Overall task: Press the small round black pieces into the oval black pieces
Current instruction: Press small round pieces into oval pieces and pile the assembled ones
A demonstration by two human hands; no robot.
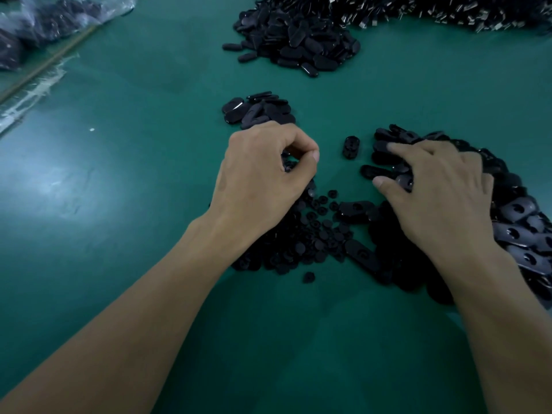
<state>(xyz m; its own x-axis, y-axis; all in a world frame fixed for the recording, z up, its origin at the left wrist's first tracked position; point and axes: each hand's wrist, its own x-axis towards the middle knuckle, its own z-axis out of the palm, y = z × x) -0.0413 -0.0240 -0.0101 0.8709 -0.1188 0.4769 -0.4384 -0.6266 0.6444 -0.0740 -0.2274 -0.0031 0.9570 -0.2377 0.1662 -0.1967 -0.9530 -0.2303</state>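
- Head view: my left hand [263, 180] is curled tight at the middle of the green tabletop [119, 219], thumb tip against forefinger, with dark rounds [316, 234] showing inside the curl.
- The rounds lie heaped beneath and just right of that hand; a stray round [309, 277] sits apart at the near edge of the heap.
- My right hand [433, 198] lies spread and flat on the ovals [522, 222], fingers apart, gripping nothing that I can see.
- The ovals bank up from under that hand towards the right edge.
- A lone oval [351, 147] rests between the two hands, touching neither.
- A small heap [260, 110] of ovals sits just beyond the left hand.
- Farther back, a big heap [298, 34] of ovals; beside it, metal-tipped parts [448, 10]; far left, plastic bags [38, 19].
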